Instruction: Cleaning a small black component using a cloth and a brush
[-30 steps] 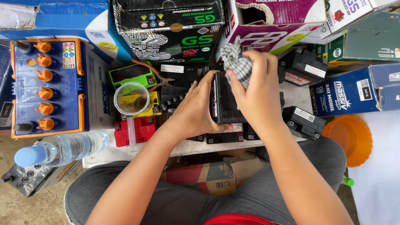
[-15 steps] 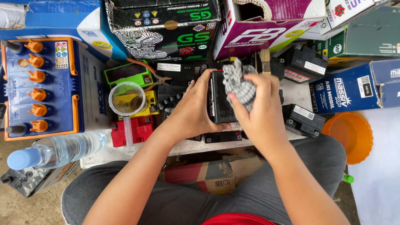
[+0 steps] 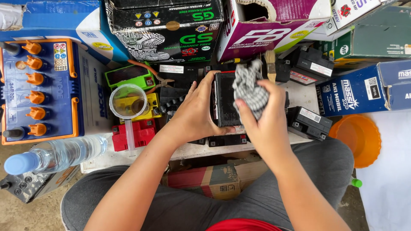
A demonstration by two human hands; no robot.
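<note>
Two hands are busy over a cluttered white table [image 3: 102,160] here. The left hand [image 3: 198,112] is wrapped around the side of a small black battery [image 3: 223,100], fingers curled over its top edge, thumb under the bottom corner. The right hand [image 3: 262,116] is bunched tight on a checked rag [image 3: 249,89], pressing it against the battery's face, so most of that side is hidden. More black batteries [image 3: 309,123] sit around it, partly covered by the arms. A clear funnel [image 3: 128,102] stands just left, a paintbrush [image 3: 270,60] behind. The big blue battery [image 3: 39,90] with orange caps is cut off at the left edge, same with the water bottle [image 3: 60,153].
</note>
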